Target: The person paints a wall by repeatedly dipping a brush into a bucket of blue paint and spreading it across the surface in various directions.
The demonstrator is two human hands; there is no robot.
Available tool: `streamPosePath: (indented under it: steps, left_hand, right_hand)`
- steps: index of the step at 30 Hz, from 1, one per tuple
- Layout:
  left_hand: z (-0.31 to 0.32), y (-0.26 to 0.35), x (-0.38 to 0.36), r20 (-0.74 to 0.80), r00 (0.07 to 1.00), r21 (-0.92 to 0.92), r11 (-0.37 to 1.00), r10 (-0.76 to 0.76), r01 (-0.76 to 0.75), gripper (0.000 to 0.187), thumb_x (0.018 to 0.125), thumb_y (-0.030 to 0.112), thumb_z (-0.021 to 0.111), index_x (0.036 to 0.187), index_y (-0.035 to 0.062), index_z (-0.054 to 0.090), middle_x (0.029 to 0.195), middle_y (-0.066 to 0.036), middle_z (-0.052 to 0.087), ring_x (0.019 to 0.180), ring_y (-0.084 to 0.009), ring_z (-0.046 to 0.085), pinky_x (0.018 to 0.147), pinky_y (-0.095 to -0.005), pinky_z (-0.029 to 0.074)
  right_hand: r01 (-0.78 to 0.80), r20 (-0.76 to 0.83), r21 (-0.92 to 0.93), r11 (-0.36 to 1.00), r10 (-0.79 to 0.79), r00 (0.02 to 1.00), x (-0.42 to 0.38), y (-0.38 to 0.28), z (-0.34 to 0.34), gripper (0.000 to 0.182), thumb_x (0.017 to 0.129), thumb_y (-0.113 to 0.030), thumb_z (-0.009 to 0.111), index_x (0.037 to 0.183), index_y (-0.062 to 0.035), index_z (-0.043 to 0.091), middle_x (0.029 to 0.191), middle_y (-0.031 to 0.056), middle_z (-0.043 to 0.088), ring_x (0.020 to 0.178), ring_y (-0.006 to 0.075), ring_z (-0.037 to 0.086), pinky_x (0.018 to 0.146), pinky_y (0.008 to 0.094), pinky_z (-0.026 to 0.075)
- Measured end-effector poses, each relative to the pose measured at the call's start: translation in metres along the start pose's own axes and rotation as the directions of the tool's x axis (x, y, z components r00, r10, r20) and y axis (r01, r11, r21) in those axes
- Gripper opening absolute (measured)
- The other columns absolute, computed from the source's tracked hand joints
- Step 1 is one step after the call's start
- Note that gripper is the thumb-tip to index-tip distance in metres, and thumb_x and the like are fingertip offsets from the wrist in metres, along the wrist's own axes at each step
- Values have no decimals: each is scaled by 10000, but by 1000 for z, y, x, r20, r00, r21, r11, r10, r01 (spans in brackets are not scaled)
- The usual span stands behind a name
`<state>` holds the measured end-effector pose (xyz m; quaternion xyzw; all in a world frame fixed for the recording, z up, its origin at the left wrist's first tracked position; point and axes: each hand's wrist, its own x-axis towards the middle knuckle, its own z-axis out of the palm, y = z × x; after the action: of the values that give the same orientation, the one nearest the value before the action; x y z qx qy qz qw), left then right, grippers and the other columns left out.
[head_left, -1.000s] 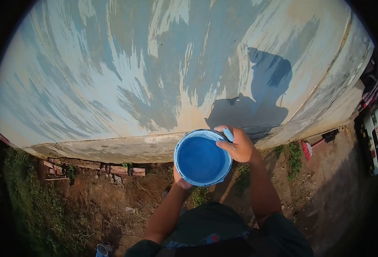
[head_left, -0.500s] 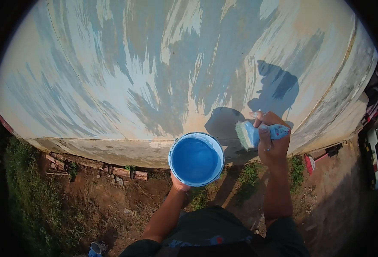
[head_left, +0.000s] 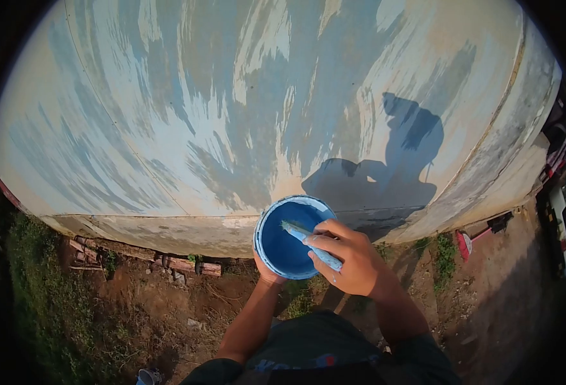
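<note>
Holding blue paint pot [head_left: 287,246] from under with left hand [head_left: 267,271] | dipping brush [head_left: 310,242] in with right hand [head_left: 350,260] | standing by big wall [head_left: 231,109]

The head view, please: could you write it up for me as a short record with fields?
Left hand: left hand holds the paint bucket from underneath
Right hand: right hand has a closed grip on the paintbrush
Brush: bristle end dipped inside the bucket, handle smeared blue
Bucket: open, blue paint inside
Wall: curved wall ahead, patchy blue strokes over a pale surface
Shadow: person's shadow falls on the wall
Ground: bare soil and weeds
</note>
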<state>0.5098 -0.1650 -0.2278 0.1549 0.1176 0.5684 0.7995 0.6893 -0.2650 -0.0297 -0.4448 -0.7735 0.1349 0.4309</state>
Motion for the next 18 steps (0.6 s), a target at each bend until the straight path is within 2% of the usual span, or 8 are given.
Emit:
streamPosePath:
  steps: [2,4,5,7,11,14,17,18]
  left_hand:
    - [-6,-2,4,-27,999,-22,999,-32,32,630,1085,546,382,1470,82,563,1432,-124,632,1280,-298,615,1121,-465,485]
    - [-16,-4,1,-42,998,-46,997,-57,55,646,1087,567,378,1457,76,574,1428,-120,638,1270,-296,617,1115,-461,486]
    - [-30,-8,3,-52,998,-25,999,-42,41,652,1085,578,383,1452,77,580,1430,-122,637,1275,-299,613,1121,-462,479]
    - [-35,-10,5,-54,998,-10,1000,-28,28,654,1081,594,406,1441,80,594,1429,-130,637,1280,-312,607,1135,-467,465]
    - [-25,-10,0,-61,998,-36,999,-31,29,665,1082,594,403,1465,78,573,1430,-138,637,1296,-329,602,1145,-475,457]
    - [-29,-11,-3,-9,999,46,998,-40,40,677,1078,597,407,1484,76,557,1450,-147,624,1318,-333,591,1158,-484,445]
    - [-25,-15,-8,-51,998,51,998,-41,43,697,1072,610,402,1493,73,548,1468,-154,611,1329,-336,585,1167,-487,436]
    - [-31,-16,-7,-50,998,53,997,-45,48,697,1072,610,402,1493,73,548,1468,-154,611,1329,-336,585,1167,-487,436]
  right_hand:
    - [-27,56,9,1000,26,998,-3,3,2,318,865,-35,777,1178,-19,719,1125,143,631,908,344,713,754,444,585]
    - [-66,110,-125,990,80,991,-3,3,9,277,873,-44,780,1144,-12,735,1120,157,657,887,370,711,764,428,581]
    - [-72,111,-122,990,86,990,-2,4,14,277,873,-44,780,1144,-12,735,1120,157,657,887,370,711,764,428,581]
    - [-172,52,-253,952,191,980,2,10,22,304,864,-49,765,1161,8,731,1141,172,660,920,387,707,805,455,586]
    - [-236,-61,-256,938,228,972,0,28,43,345,850,-57,765,1180,31,721,1158,183,663,947,398,702,838,461,582]
    - [-269,-44,-234,934,266,963,-2,32,52,374,841,-59,766,1196,44,712,1158,191,665,958,404,702,850,457,583]
    - [-282,-32,-230,931,282,959,0,26,57,371,828,-45,756,1188,38,717,1177,189,662,956,403,707,850,455,590]
    - [-288,35,-218,933,302,953,1,25,59,384,822,-39,751,1198,33,714,1193,188,659,951,401,709,849,453,594]
